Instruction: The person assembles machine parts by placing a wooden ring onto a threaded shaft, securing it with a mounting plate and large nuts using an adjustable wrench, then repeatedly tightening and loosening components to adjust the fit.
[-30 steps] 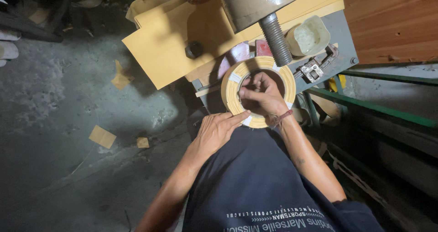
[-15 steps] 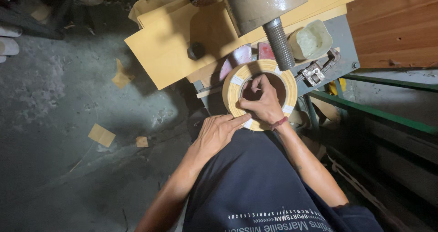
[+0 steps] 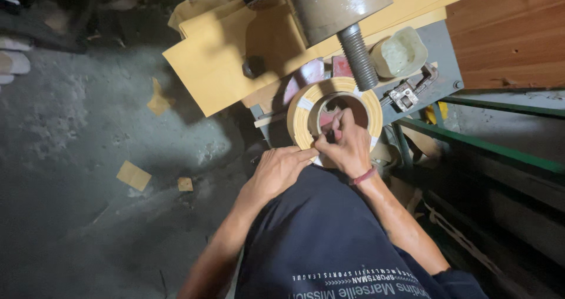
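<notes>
- Yellow ring-shaped roll (image 3: 306,119), wide hollow core, white patches on rim, lying flat on grey machine bed (image 3: 438,46), right at near edge, just above dark-shirted lap.
- Right hand (image 3: 347,149) over ring's near side, fingers (image 3: 342,122) curled and reaching into core, thumb and forefinger pressed together on something small at inner wall; too small to identify. Red band on wrist.
- Left hand (image 3: 276,169) flat against ring's lower-left outer rim, fingers together, fingertips touching yellow edge beside right hand.
- Threaded steel rod (image 3: 359,57) dropping from big grey cylinder (image 3: 338,5), ending at ring's far-right rim; crowds access from above.
- Red part (image 3: 341,66) and pinkish disc (image 3: 306,75) partly hidden behind ring's far side.
- Pale translucent cup (image 3: 403,52) just right of rod, on bed.
- Metal clamp latch (image 3: 406,93) right of ring, near cup.
- Yellow-brown board sheets (image 3: 218,57) stacked behind and left of ring, overhanging floor; dark bolt head (image 3: 253,66) on them.
- Wooden panel (image 3: 506,34) top right, well apart from ring.
- Green metal rail (image 3: 500,152) running diagonally right of hands, close to right forearm.
- Concrete floor (image 3: 76,128) left, with yellow scraps: one (image 3: 133,175) well left of left arm, small one (image 3: 185,184) nearer, another (image 3: 158,102) by board edge.
</notes>
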